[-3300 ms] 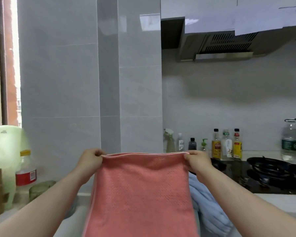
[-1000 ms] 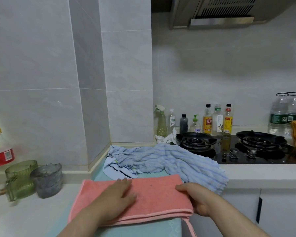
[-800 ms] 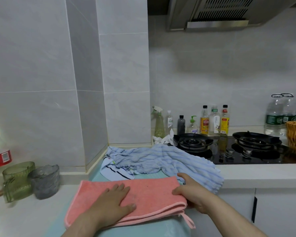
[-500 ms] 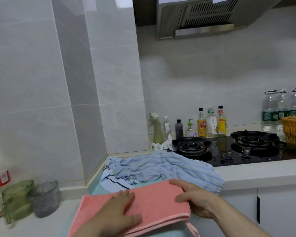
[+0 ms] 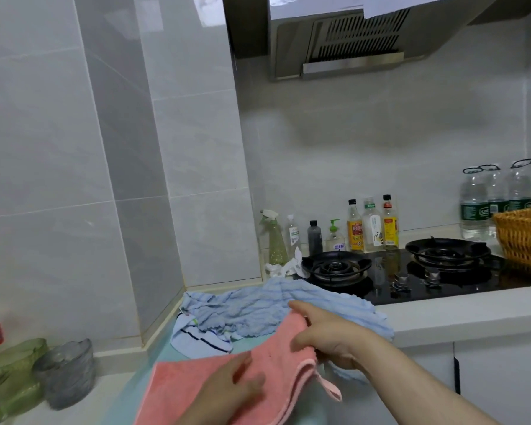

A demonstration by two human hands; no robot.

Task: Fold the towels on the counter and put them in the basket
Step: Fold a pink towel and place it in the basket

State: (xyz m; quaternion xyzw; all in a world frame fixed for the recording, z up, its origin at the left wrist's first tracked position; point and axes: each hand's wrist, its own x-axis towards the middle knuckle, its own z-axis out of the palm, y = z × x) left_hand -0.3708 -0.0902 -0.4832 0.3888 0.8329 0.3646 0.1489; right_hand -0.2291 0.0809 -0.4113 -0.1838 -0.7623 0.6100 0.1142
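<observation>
Pinching pink towel [image 5: 193, 384] at right end with right hand [image 5: 328, 338], pressing flat with left hand [image 5: 227, 386]; could lose fold if lifted by one edge.

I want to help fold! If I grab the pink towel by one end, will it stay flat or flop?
Probably flop: where the right hand lifts the pink towel, the cloth bends and its layers sag. It likely feels light, since one hand raises that end alone. Its hanging loop dangles loose, so it might snag.
</observation>
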